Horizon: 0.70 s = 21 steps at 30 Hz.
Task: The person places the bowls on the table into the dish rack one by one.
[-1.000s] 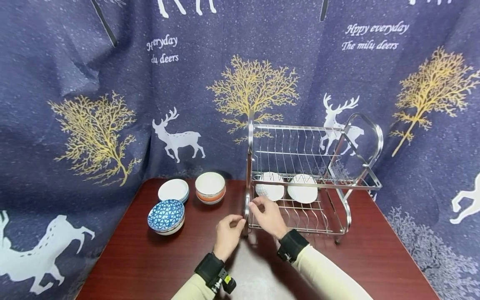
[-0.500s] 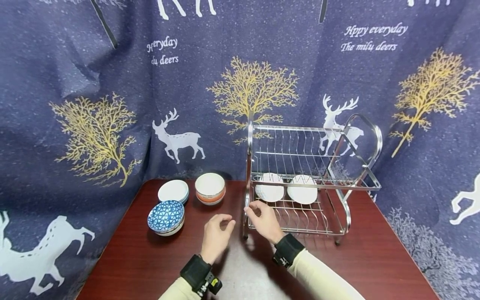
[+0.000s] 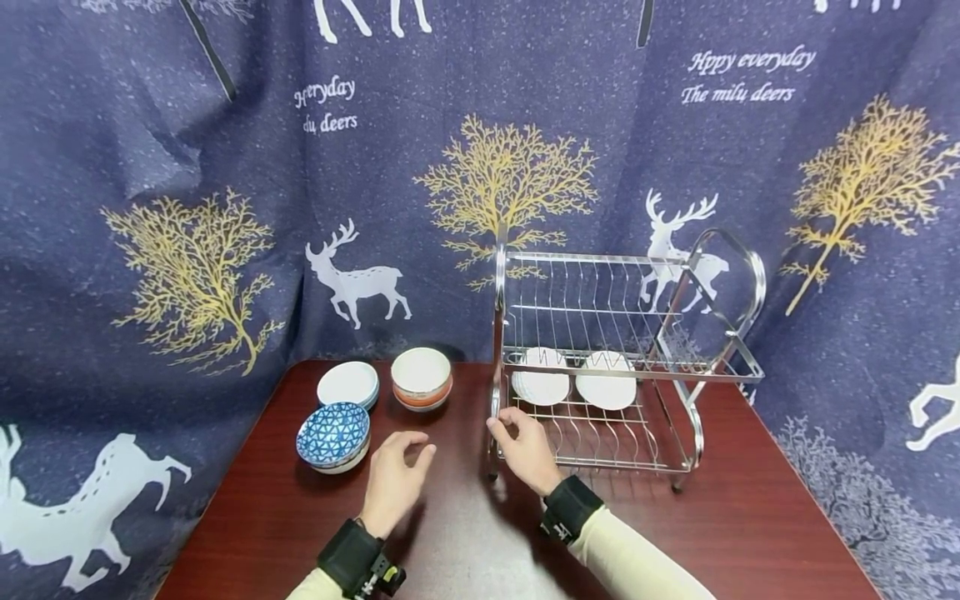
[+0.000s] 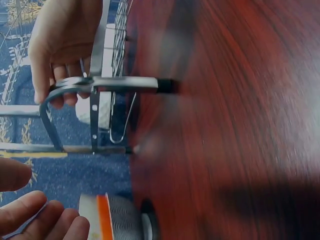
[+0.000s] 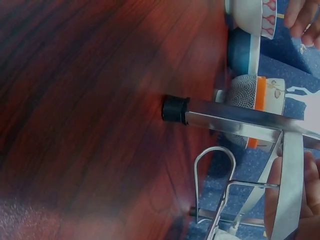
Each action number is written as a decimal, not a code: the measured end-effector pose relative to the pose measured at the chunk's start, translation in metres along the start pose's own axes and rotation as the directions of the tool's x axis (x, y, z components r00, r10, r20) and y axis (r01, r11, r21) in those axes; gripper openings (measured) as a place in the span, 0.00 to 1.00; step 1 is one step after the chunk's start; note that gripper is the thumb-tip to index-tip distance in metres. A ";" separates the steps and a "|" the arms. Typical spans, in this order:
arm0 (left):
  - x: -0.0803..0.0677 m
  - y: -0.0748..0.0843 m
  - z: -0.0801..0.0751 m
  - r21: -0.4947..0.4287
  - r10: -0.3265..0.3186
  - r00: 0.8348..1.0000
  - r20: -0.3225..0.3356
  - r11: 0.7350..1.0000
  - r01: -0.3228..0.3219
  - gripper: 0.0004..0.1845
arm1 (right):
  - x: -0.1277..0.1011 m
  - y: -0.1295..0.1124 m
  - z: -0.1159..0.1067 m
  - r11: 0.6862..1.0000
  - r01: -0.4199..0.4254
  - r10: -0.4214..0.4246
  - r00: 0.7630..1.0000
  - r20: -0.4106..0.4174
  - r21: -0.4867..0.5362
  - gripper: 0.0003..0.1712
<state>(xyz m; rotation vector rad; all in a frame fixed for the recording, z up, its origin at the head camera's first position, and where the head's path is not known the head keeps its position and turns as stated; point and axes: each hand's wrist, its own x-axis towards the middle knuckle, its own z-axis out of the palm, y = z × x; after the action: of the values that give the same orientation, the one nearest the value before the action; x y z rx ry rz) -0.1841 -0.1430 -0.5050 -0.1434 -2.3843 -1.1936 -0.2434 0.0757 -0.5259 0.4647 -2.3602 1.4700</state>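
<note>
Dish rack stands on the table in the head view, patterned cloth behind; two white bowls rest on edge side by side in the lower tier, the wires presumably keeping them from rolling; left hand hangs over the table, thumb and fingers well parted in a loose curve, nothing between them; right hand is at the rack's front left post, thumb and forefinger bent towards each other, perhaps to steady the frame; whether they grip it or merely touch, cannot tell; leftward, blue-patterned bowl, blue-sided bowl and orange-banded stack group closely, probably to save space; a strip of wood between them and the rack gives the left hand sideways room.

Left wrist view, turned sideways; rack's black foot meets the table, well in from the near edge; right fingers show beyond the metal, hold unclear; orange-banded stack lies near the left fingertips, gap hard to judge.

Right wrist view, also sideways; frame hides part of the right hand, so grip unreadable; left fingertips enter at the upper corner; wood spreads before the rack, leaving room.
</note>
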 end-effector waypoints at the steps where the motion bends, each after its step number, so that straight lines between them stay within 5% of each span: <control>1: 0.000 -0.001 -0.003 0.011 0.002 1.000 -0.003 1.000 -0.002 0.08 | 0.000 0.001 0.000 1.000 -0.001 0.001 1.000 0.002 0.011 0.07; 15: 0.008 -0.025 -0.034 0.201 0.064 0.995 -0.077 0.978 -0.048 0.11 | -0.001 0.001 0.001 0.998 0.017 -0.016 1.000 -0.013 0.056 0.04; 21: 0.013 -0.048 -0.046 0.262 0.135 0.975 -0.174 0.961 -0.087 0.12 | -0.001 0.002 0.001 0.997 0.019 -0.018 1.000 -0.013 0.068 0.03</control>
<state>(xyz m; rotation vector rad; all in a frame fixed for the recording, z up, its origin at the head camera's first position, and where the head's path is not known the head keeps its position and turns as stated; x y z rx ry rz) -0.1930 -0.2102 -0.5107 -0.0753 -2.3014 -0.8036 -0.2435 0.0759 -0.5282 0.4915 -2.2960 1.5449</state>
